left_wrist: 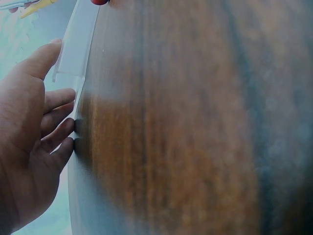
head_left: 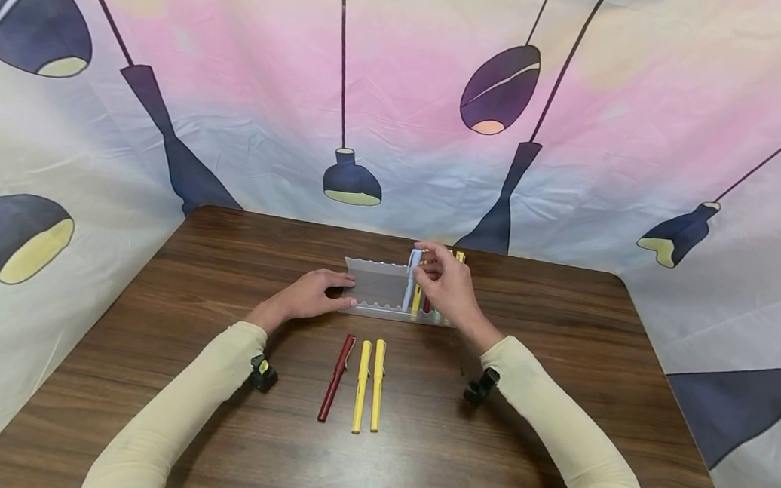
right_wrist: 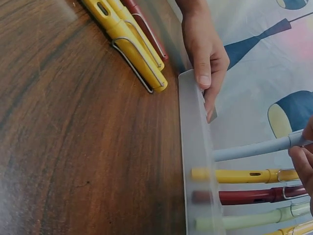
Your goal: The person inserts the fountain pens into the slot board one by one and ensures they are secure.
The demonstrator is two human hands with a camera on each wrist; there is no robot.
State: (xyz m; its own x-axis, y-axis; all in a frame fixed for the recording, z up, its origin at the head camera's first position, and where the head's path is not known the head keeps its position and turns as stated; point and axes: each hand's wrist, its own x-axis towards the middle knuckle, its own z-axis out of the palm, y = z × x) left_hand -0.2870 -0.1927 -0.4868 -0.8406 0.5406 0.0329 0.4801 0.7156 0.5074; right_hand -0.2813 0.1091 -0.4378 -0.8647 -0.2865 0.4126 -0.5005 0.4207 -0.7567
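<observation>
Nearest the head camera are two cream sleeves, the left (head_left: 197, 382) and the right (head_left: 562, 418), reaching over a wood-grain table (head_left: 471, 446). The right hand (head_left: 451, 282) pinches a light-blue capped pen (head_left: 410, 287), which stands tilted at a clear notched pen rack (head_left: 377, 282). The left hand (head_left: 315, 293) rests on the rack's left end, thumb and fingers spread; only the left wrist view shows its palm side, the thumb touching the plastic.

The right wrist view separates the row next to the light-blue pen: a yellow pen (right_wrist: 239, 176), a dark red pen (right_wrist: 244, 197), a pale green pen (right_wrist: 249, 219) and another yellow one (right_wrist: 288, 231), which the right hand partly hides from the head camera. Whether the light-blue pen's tip is seated, I cannot tell.

The head view alone shows full length the loose pens before the rack: one maroon pen (head_left: 336, 380) beside two yellow pens (head_left: 361, 385), clips toward the rack.
</observation>
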